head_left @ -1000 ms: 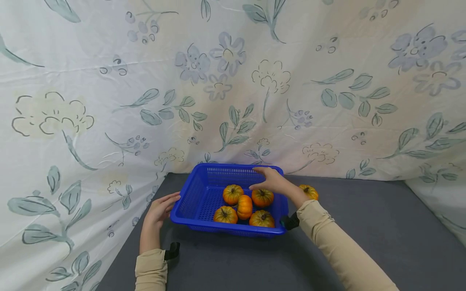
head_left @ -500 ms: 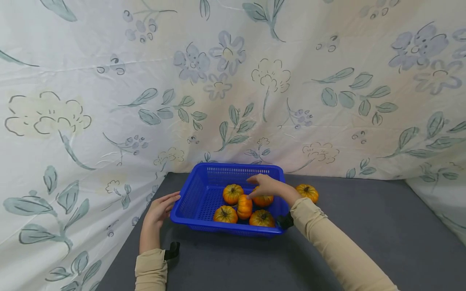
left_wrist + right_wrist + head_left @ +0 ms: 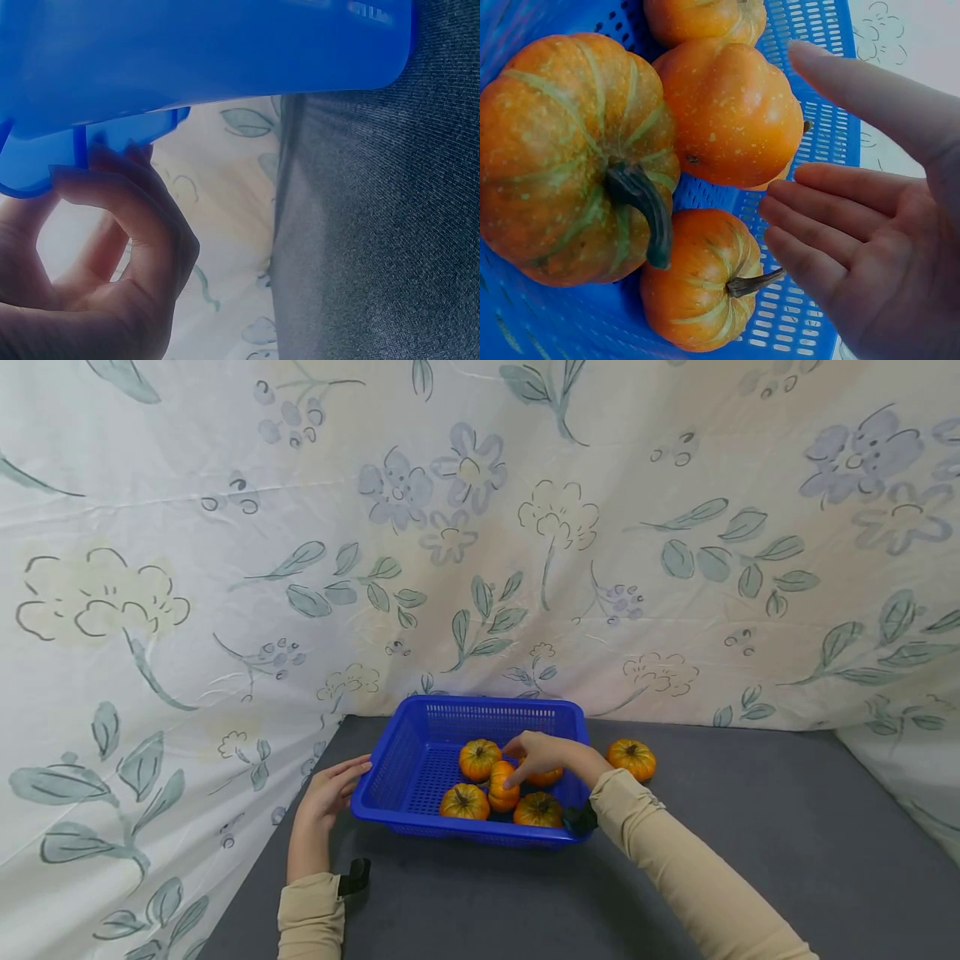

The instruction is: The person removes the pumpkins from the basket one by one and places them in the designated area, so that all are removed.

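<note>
Head view: a rectangular perforated blue plastic basket (image 3: 420, 772) sits on grey cloth (image 3: 750, 843), holding five ribbed orange mini pumpkins; a sixth pumpkin (image 3: 632, 758) stands outside, right of the rim. The right hand (image 3: 542, 754) reaches in over the tilted pumpkin (image 3: 502, 787), which lies on its side. The left hand (image 3: 327, 793) meets the basket's left rim. Left wrist view: curled fingers (image 3: 127, 202) grip the smooth rim (image 3: 82, 146). Right wrist view: straight, relaxed fingers (image 3: 832, 225) hover beside the tilted pumpkin (image 3: 731, 112), apart.
</note>
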The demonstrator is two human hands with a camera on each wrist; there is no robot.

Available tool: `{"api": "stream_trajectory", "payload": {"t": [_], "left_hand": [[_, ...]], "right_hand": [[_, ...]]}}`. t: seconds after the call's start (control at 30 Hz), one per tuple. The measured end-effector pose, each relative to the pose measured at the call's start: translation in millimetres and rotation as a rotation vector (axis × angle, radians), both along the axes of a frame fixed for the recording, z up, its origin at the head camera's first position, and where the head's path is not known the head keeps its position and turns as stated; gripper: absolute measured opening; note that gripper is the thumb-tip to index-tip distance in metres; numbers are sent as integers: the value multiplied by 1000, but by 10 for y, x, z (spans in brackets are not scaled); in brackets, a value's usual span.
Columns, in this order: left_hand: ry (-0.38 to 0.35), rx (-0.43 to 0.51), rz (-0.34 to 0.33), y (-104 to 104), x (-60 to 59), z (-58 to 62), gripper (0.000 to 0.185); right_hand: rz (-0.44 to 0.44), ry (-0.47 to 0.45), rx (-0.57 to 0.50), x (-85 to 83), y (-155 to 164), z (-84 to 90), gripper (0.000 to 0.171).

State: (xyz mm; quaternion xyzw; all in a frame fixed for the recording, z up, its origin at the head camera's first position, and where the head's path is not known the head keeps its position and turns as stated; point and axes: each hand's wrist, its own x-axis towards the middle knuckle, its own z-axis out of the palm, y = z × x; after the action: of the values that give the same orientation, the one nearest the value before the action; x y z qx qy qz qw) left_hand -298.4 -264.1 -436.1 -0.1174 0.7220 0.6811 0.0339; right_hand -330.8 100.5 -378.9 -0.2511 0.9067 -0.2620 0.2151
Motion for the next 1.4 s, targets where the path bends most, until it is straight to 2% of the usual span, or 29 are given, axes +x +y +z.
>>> {"api": "stream_trajectory", "payload": {"t": [0.43, 0.87, 1.4], "left_hand": [[0, -7, 8, -3, -6, -7, 61], [-2, -7, 10, 16, -9, -3, 58], [-4, -19, 12, -5, -20, -7, 61]], "right_hand": [[21, -19, 23, -22, -53, -12, 68], [-29, -45, 74, -24, -122, -2, 70], [-14, -43, 97, -46, -143, -36, 70]]}}
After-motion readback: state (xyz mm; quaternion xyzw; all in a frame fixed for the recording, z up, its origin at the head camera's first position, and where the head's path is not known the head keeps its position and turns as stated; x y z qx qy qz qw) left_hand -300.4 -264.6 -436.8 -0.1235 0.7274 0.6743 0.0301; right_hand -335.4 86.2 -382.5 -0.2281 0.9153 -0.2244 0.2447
